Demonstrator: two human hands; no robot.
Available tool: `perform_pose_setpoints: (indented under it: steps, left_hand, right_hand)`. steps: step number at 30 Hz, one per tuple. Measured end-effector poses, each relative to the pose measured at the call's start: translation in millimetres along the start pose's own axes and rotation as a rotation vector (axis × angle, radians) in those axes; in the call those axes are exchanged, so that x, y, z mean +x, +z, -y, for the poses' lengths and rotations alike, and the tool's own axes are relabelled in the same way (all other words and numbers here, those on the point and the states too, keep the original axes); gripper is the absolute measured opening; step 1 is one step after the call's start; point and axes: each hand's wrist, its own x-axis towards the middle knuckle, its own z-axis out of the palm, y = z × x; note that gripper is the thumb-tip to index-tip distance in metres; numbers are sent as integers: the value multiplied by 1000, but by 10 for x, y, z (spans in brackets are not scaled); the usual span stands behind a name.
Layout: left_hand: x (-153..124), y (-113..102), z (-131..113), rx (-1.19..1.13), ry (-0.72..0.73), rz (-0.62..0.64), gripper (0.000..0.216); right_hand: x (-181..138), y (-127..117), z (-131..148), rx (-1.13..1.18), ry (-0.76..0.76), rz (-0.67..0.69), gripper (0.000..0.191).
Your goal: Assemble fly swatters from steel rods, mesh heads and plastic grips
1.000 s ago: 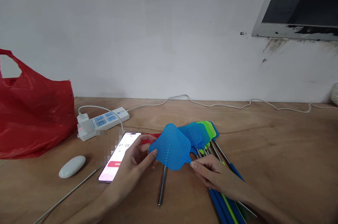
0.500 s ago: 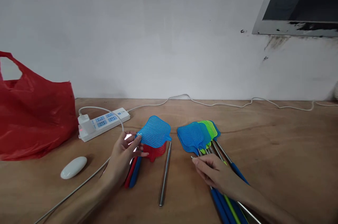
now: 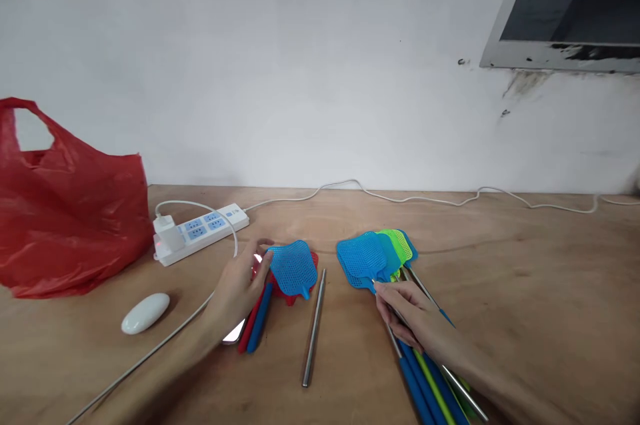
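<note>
My left hand (image 3: 239,288) pinches the left corner of a loose blue fly swatter head (image 3: 296,267), which overlaps a red swatter head (image 3: 315,258). Beside that hand lie a blue handle grip (image 3: 261,318) and a red one (image 3: 249,326), and a phone (image 3: 235,331) shows partly beneath it. My right hand (image 3: 413,313) is closed around a thin metal rod (image 3: 465,393), its tip poking out past the thumb. That hand is above a fan of swatters with blue heads (image 3: 364,255) and green heads (image 3: 404,243). Between my hands lies a metal tube (image 3: 314,328).
A red plastic bag (image 3: 75,211) stands at the left. Near it are a white power strip (image 3: 210,231) with a plugged-in charger and a white oval object (image 3: 145,313). A thin white cable (image 3: 415,198) runs along the wall.
My left hand has lowered and turned the blue swatter head, so it now lies over the red one with its stub toward me. My right hand has shifted slightly right with the rod.
</note>
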Motion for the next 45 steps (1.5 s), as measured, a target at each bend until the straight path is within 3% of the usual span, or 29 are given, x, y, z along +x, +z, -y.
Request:
perform_pose_setpoints:
  steps: [5, 8, 12, 20, 26, 36, 45]
  left_hand:
    - [-53, 29, -37, 315, 190, -34, 31]
    - [-114, 72, -64, 495, 362, 64, 30]
    - [-216, 130, -146, 594, 472, 210, 28]
    - [-274, 206, -197, 672, 462, 338, 25]
    - [-283, 233, -90, 655, 475, 366, 37]
    - [-311, 220, -161, 574, 405, 429, 51]
    - [-349, 230, -184, 541, 432, 436, 53]
  right_hand:
    - [-7, 1, -3, -2, -6, -9, 54]
    - [-8, 0, 16, -16, -13, 6, 54]
    - [-13, 6, 36, -35, -22, 0, 55]
    - [-34, 5, 64, -88, -14, 14, 56]
    - [-30, -3, 57, -87, -33, 6, 55]
    - [-32, 1, 66, -99, -33, 8, 54]
    - [-37, 11, 67, -106, -58, 27, 55]
